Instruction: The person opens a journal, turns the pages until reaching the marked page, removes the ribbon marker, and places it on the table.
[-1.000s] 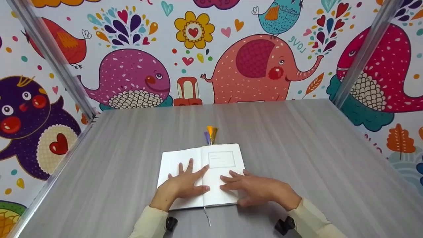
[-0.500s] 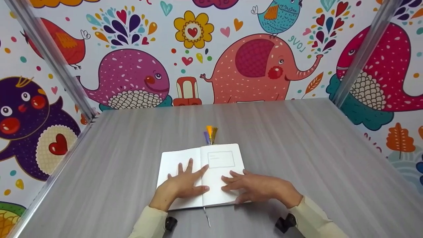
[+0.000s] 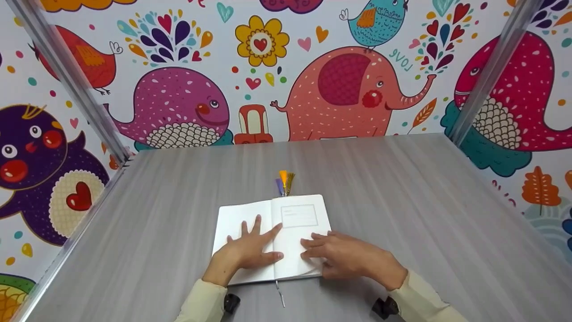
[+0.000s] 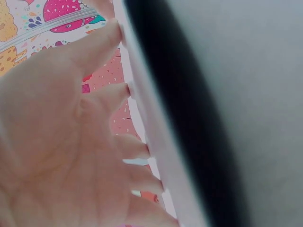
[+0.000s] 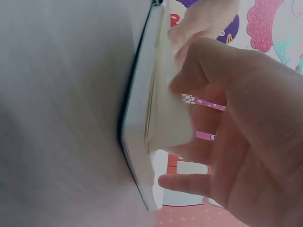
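Observation:
An open notebook (image 3: 288, 264) with white pages lies on the grey table in the head view. Its right-hand page has a thin printed box (image 3: 299, 216). My left hand (image 3: 246, 251) rests spread across the left page and the fold, its fingertips against the paper. At the right edge my right hand (image 3: 348, 257) pinches a page (image 5: 169, 120), thumb on one side and fingers on the other. That page's lower corner stands lifted off the stack below, as the right wrist view shows. From the notebook's bottom edge hangs a grey ribbon (image 3: 280, 293).
Purple, orange and gold tassels (image 3: 284, 182) stick out past the notebook's top edge. Grey wood-grain table (image 3: 178, 188) surrounds the notebook. Printed panels (image 3: 339, 98) with cartoon animals stand at the back and both sides, with metal posts (image 3: 489, 71) at the corners.
My right thumb has moved in under the right page's lower corner, which now curls up; the right hand has shifted slightly. The left hand stays in place.

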Action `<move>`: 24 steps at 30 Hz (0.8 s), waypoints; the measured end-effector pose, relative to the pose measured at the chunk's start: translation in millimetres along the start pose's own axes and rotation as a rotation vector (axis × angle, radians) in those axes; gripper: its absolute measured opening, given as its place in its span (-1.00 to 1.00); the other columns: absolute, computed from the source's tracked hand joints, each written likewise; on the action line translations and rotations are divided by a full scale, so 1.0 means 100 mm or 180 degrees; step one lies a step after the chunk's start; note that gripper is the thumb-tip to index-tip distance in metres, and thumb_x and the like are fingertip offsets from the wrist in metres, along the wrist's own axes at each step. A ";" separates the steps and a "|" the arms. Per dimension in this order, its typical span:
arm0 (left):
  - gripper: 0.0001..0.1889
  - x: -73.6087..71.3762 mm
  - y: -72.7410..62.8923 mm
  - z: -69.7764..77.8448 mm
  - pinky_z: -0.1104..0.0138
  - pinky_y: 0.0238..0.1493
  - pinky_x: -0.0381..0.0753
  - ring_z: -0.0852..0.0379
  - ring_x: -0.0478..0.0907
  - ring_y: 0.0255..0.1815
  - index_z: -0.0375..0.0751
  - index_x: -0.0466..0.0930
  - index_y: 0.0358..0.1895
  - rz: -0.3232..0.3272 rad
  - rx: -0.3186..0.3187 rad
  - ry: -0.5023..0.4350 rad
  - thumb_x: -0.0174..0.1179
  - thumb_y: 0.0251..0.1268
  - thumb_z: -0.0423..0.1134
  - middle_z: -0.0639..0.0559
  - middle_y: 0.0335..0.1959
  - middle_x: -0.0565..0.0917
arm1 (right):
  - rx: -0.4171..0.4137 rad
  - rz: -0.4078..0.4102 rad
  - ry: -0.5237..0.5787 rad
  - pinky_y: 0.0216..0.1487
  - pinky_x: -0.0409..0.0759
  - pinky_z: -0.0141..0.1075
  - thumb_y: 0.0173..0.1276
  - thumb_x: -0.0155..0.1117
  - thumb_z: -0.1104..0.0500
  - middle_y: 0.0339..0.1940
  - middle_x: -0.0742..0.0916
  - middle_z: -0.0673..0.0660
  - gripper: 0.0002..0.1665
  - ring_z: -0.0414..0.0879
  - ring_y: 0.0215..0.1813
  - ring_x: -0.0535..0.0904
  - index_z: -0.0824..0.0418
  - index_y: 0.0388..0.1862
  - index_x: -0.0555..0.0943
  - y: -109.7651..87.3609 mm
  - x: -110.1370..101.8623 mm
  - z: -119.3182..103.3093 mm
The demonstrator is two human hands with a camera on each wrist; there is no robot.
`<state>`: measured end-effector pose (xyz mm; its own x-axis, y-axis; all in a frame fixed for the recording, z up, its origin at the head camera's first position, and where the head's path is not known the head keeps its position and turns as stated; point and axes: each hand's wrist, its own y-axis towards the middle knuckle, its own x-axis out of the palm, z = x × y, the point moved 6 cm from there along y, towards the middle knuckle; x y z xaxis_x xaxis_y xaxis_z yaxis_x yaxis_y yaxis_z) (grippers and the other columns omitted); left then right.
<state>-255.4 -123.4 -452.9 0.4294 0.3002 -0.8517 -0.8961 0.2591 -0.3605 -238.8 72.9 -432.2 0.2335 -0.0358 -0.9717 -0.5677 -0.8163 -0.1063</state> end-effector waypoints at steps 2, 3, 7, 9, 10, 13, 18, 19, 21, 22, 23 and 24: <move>-0.21 0.01 0.01 0.00 -0.56 0.36 -0.08 -0.53 -0.23 0.61 0.31 0.07 0.59 -0.0003 -0.0006 0.0000 0.12 0.34 0.30 -0.30 0.66 -0.16 | -0.0078 0.0099 -0.0205 0.37 0.49 0.13 0.17 0.35 0.31 0.41 0.60 0.00 -0.36 0.04 0.47 0.48 0.02 0.28 0.62 0.00 -0.01 0.00; -0.21 0.01 0.01 -0.01 -0.57 0.36 -0.09 -0.54 -0.23 0.61 0.31 0.07 0.59 -0.0004 -0.0003 -0.0002 0.12 0.34 0.30 -0.31 0.66 -0.16 | -0.0104 0.0140 -0.0258 0.36 0.52 0.08 0.17 0.38 0.31 0.38 0.62 -0.01 -0.38 0.01 0.44 0.51 0.03 0.26 0.63 0.00 -0.02 0.01; -0.21 0.01 0.02 -0.01 -0.57 0.35 -0.08 -0.55 -0.22 0.60 0.30 0.07 0.59 0.0002 0.0021 0.0017 0.12 0.35 0.30 -0.32 0.66 -0.16 | -0.0272 0.0402 -0.0246 0.26 0.61 -0.07 0.10 0.48 0.32 0.26 0.71 0.03 -0.43 -0.03 0.32 0.61 0.11 0.16 0.69 0.00 -0.09 0.07; -0.21 0.00 0.01 -0.01 -0.58 0.34 -0.08 -0.56 -0.22 0.60 0.30 0.06 0.59 0.0002 0.0030 0.0020 0.11 0.35 0.29 -0.32 0.66 -0.16 | -0.0324 0.0545 -0.0145 0.23 0.64 -0.10 0.06 0.52 0.33 0.23 0.72 0.07 -0.43 -0.01 0.28 0.64 0.14 0.13 0.70 -0.01 -0.13 0.12; -0.21 0.00 0.01 -0.01 -0.58 0.34 -0.09 -0.56 -0.22 0.60 0.30 0.06 0.60 -0.0006 0.0034 0.0020 0.11 0.36 0.29 -0.32 0.66 -0.16 | -0.0335 0.0609 -0.0093 0.23 0.64 -0.09 0.05 0.52 0.34 0.23 0.72 0.10 -0.42 0.02 0.28 0.64 0.15 0.13 0.70 -0.02 -0.15 0.14; -0.21 0.00 0.00 0.00 -0.57 0.35 -0.09 -0.56 -0.23 0.60 0.29 0.05 0.60 -0.0028 0.0041 0.0012 0.10 0.36 0.29 -0.33 0.66 -0.17 | -0.0234 0.0716 0.0117 0.28 0.61 -0.02 0.10 0.51 0.35 0.34 0.64 0.19 -0.39 0.10 0.36 0.58 0.18 0.20 0.66 -0.04 -0.20 0.23; -0.22 0.00 -0.01 0.00 -0.58 0.35 -0.12 -0.56 -0.25 0.60 0.29 0.04 0.60 -0.0039 0.0065 -0.0020 0.09 0.38 0.28 -0.33 0.66 -0.18 | 0.0345 0.0813 0.0924 0.33 0.53 0.07 0.28 0.38 0.34 0.53 0.40 0.31 -0.26 0.22 0.47 0.42 0.24 0.45 0.43 -0.05 -0.23 0.43; -0.22 0.00 -0.01 0.00 -0.58 0.34 -0.12 -0.56 -0.25 0.60 0.29 0.04 0.60 -0.0039 0.0070 -0.0027 0.09 0.38 0.28 -0.34 0.66 -0.18 | 0.0442 0.0856 0.1141 0.32 0.53 0.10 0.30 0.34 0.35 0.54 0.37 0.33 -0.25 0.24 0.48 0.40 0.27 0.48 0.38 -0.05 -0.23 0.46; -0.21 0.00 -0.01 0.00 -0.58 0.34 -0.13 -0.56 -0.25 0.60 0.28 0.04 0.60 -0.0038 0.0080 -0.0030 0.10 0.37 0.28 -0.34 0.65 -0.18 | 0.0575 0.0953 0.1563 0.33 0.51 0.14 0.32 0.30 0.36 0.54 0.33 0.39 -0.21 0.29 0.49 0.37 0.33 0.52 0.29 -0.05 -0.23 0.52; -0.21 0.00 -0.01 0.00 -0.58 0.34 -0.12 -0.56 -0.26 0.60 0.28 0.04 0.60 -0.0037 0.0082 -0.0026 0.10 0.37 0.28 -0.34 0.65 -0.19 | 0.0605 0.1010 0.1779 0.35 0.49 0.17 0.31 0.29 0.38 0.53 0.31 0.42 -0.19 0.34 0.49 0.35 0.37 0.53 0.25 -0.05 -0.22 0.54; -0.21 0.00 -0.01 0.00 -0.58 0.34 -0.12 -0.56 -0.26 0.60 0.29 0.03 0.60 -0.0039 0.0081 -0.0020 0.09 0.37 0.28 -0.34 0.65 -0.19 | 0.0626 0.1071 0.2005 0.35 0.48 0.18 0.31 0.29 0.38 0.53 0.29 0.46 -0.16 0.38 0.49 0.34 0.40 0.54 0.20 -0.04 -0.22 0.56; -0.21 0.00 -0.01 0.00 -0.58 0.34 -0.12 -0.56 -0.26 0.60 0.29 0.03 0.60 -0.0040 0.0081 -0.0020 0.10 0.37 0.28 -0.34 0.65 -0.19 | 0.0638 0.1122 0.2236 0.35 0.49 0.18 0.31 0.29 0.39 0.53 0.26 0.48 -0.13 0.42 0.49 0.32 0.43 0.55 0.15 -0.04 -0.21 0.57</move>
<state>-254.7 -123.5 -452.4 0.4415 0.3025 -0.8447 -0.8874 0.2863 -0.3613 -286.8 109.6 -423.6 0.4179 -0.6797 -0.6028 -0.8155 -0.5731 0.0809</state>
